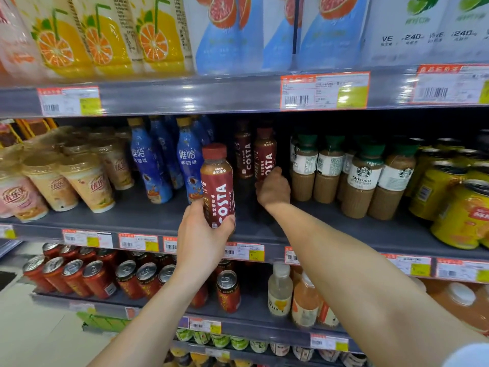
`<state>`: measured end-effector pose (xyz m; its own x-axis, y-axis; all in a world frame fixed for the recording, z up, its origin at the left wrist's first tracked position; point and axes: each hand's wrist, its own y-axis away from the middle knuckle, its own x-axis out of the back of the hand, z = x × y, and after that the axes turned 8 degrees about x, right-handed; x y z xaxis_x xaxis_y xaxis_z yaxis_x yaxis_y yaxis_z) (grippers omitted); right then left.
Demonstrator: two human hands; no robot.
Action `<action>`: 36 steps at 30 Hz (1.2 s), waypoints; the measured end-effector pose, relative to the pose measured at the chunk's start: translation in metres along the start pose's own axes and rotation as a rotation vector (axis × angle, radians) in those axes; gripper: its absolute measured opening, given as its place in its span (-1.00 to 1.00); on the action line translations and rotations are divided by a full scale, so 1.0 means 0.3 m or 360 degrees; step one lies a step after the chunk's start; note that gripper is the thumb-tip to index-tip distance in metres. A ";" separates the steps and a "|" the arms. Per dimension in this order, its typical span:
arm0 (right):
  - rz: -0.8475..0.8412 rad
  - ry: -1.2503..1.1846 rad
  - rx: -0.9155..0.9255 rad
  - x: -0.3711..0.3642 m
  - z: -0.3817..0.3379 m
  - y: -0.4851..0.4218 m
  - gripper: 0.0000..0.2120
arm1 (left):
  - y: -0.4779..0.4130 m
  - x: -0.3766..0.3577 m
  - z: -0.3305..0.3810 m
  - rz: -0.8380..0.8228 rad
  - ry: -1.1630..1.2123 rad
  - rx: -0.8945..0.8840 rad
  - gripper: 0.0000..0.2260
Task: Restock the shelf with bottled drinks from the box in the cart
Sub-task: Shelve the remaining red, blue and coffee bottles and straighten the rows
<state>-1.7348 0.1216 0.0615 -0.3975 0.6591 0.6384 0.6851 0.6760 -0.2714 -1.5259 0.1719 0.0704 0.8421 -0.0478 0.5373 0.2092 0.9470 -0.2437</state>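
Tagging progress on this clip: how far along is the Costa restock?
Done: left rear bottle and right rear bottle stand deep on the middle shelf. In hand: left hand holds a third Costa bottle at the shelf front; right hand grips the right rear bottle's base. Left: bare space ahead of them; box not in view.

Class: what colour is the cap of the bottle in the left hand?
The cap is dark red; head view.

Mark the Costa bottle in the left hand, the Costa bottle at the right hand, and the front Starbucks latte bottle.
held Costa bottle (218, 192), head view, label middle.
rear Costa bottle (266, 154), head view, upper label.
Starbucks latte bottle (364, 176), head view, white label.
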 end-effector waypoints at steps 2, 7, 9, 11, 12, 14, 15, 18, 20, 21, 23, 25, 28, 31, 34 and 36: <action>0.0007 0.0012 0.0020 -0.006 0.007 -0.006 -0.52 | -0.015 -0.009 0.000 0.0005 -0.0002 0.0016 -0.64; -0.0037 -0.0056 -0.0060 -0.006 0.000 -0.010 -0.41 | -0.049 -0.045 0.017 -0.0011 0.0010 0.0010 -0.67; -0.0097 -0.0121 -0.0136 0.011 -0.014 0.011 -0.38 | -0.069 -0.063 0.024 -0.0036 0.0019 0.0023 -0.67; -0.0177 -0.0091 -0.0113 0.045 -0.018 0.061 -0.39 | -0.102 -0.080 0.030 -0.0048 0.0025 0.0007 -0.66; -0.0229 -0.0032 -0.0057 0.070 -0.013 0.095 -0.41 | -0.123 -0.089 0.033 -0.0047 0.0024 -0.0013 -0.65; -0.0351 0.0136 0.0101 0.132 0.005 0.172 -0.48 | -0.168 -0.111 0.043 -0.0046 0.0018 -0.0031 -0.64; -0.0417 0.0233 0.0165 0.164 0.015 0.208 -0.51 | -0.192 -0.125 0.049 -0.0048 0.0012 -0.0013 -0.64; -0.0560 0.0459 0.0266 0.235 0.047 0.284 -0.49 | -0.259 -0.172 0.052 -0.0072 -0.0028 0.0088 -0.61; -0.0580 0.0490 0.0378 0.243 0.075 0.311 -0.50 | -0.288 -0.198 0.049 -0.0105 -0.0052 0.0124 -0.61; -0.0568 0.0498 0.0440 0.239 0.090 0.320 -0.53 | -0.298 -0.207 0.049 -0.0111 -0.0054 0.0142 -0.60; -0.0507 0.0513 0.0530 0.226 0.110 0.332 -0.58 | -0.316 -0.222 0.054 -0.0106 -0.0045 0.0176 -0.58; -0.0446 0.0532 0.0573 0.214 0.120 0.338 -0.62 | -0.334 -0.235 0.062 -0.0109 -0.0032 0.0215 -0.54; -0.0399 0.0553 0.0599 0.205 0.123 0.338 -0.64 | -0.368 -0.258 0.060 -0.0159 -0.0034 0.0202 -0.51; -0.0389 0.0579 0.0636 0.200 0.127 0.338 -0.65 | -0.397 -0.278 0.050 -0.0226 -0.0051 0.0150 -0.50; -0.0364 0.0578 0.0653 0.198 0.134 0.341 -0.66 | -0.418 -0.295 0.047 -0.0248 -0.0051 0.0092 -0.50; -0.0352 0.0578 0.0644 0.198 0.133 0.344 -0.66 | -0.432 -0.301 0.048 -0.0248 -0.0053 0.0067 -0.50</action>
<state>-1.7120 0.2436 0.0427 -0.2209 0.3815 0.8976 0.2936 0.9036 -0.3118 -1.6363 0.0581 0.0650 0.7837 -0.1855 0.5927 0.3148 0.9413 -0.1216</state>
